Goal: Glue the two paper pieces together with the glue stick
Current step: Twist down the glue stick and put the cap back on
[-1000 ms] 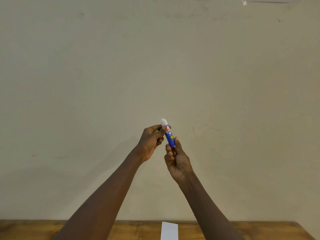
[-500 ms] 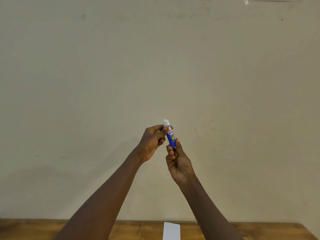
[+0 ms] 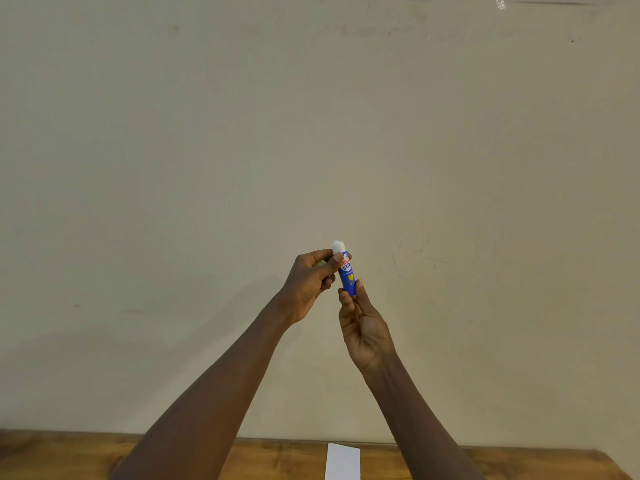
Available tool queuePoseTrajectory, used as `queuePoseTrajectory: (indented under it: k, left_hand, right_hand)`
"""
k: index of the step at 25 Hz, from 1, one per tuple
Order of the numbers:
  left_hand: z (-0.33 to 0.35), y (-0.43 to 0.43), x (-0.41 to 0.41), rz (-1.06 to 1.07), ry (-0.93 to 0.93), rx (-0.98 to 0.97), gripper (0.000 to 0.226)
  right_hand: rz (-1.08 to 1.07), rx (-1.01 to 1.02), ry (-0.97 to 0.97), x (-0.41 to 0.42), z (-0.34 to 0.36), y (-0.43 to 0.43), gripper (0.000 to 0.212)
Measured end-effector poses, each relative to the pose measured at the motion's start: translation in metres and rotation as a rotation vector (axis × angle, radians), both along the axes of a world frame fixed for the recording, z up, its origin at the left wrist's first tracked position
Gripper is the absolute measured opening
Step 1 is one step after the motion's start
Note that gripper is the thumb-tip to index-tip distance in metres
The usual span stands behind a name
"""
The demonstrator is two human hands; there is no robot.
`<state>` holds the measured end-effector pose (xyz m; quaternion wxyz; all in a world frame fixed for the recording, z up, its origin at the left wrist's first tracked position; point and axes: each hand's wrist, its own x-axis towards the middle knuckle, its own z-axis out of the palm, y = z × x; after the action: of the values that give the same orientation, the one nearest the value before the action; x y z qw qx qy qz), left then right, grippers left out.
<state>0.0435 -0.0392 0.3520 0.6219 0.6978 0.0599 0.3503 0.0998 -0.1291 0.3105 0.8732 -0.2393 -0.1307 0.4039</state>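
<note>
Two bare forearms, no sleeves, slim and long. Left hand [image 3: 306, 284] and right hand [image 3: 363, 327] ungloved, nails short and pale.

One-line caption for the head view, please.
Both hands, left hand and right hand, hold an uncapped blue glue stick above a white paper strip on a wooden table.

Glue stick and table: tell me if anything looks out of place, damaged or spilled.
Nothing stands out. The glue stick is held up, uncapped, white tip on top, the left hand near the tip and the right hand at its base. One paper strip lies flat on the wooden table.
</note>
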Motion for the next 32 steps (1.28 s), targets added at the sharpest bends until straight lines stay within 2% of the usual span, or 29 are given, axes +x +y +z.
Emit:
queuePoseTrajectory:
  k: [2,3,6,8,11,13,17,21,23,26,29,30,32]
  left_hand:
    - [0.000,0.000,0.000,0.005,0.002,0.003,0.018]
    - [0.000,0.000,0.000,0.007,0.000,-0.003,0.017]
    - [-0.001,0.000,0.001,0.011,-0.005,-0.033,0.016]
    - [-0.001,-0.001,0.000,0.014,0.001,-0.026,0.018]
    - [0.001,-0.005,0.000,0.004,0.002,-0.004,0.018]
    - [0.003,-0.007,0.000,0.017,-0.001,0.006,0.018]
    - [0.004,-0.006,0.001,0.017,-0.013,-0.022,0.019]
    - [0.004,-0.007,0.000,0.013,-0.014,-0.019,0.020]
    - [0.005,-0.009,0.000,0.007,-0.019,-0.026,0.019]
    - [0.006,-0.010,0.001,0.010,-0.017,-0.026,0.016]
    - [0.006,-0.010,0.001,0.019,-0.015,-0.006,0.016]
    - [0.006,-0.010,0.001,0.022,-0.018,-0.009,0.015]
    - [0.007,-0.010,0.000,0.024,-0.021,-0.014,0.016]
  right_hand:
    - [-0.024,0.036,-0.019,0.000,-0.002,-0.001,0.012]
    - [-0.013,0.032,-0.031,-0.001,-0.002,-0.002,0.016]
    - [0.057,-0.053,-0.026,-0.001,0.001,-0.003,0.047]
    - [0.050,-0.079,-0.043,0.000,0.003,-0.003,0.040]
    - [-0.026,0.014,-0.024,0.001,0.000,0.000,0.019]
    - [-0.043,0.025,-0.051,0.001,-0.001,-0.002,0.017]
    - [0.071,-0.071,-0.045,0.000,0.003,-0.006,0.049]
    - [0.061,0.033,0.028,0.000,0.004,-0.005,0.024]
    - [0.004,0.069,0.002,0.001,0.001,-0.004,0.010]
    - [0.011,0.061,-0.052,-0.002,-0.002,-0.007,0.009]
    - [0.149,0.023,-0.031,-0.001,0.005,-0.014,0.044]
    - [0.146,-0.004,-0.036,0.000,0.007,-0.015,0.048]
    - [0.092,-0.026,-0.051,0.002,0.010,-0.012,0.040]
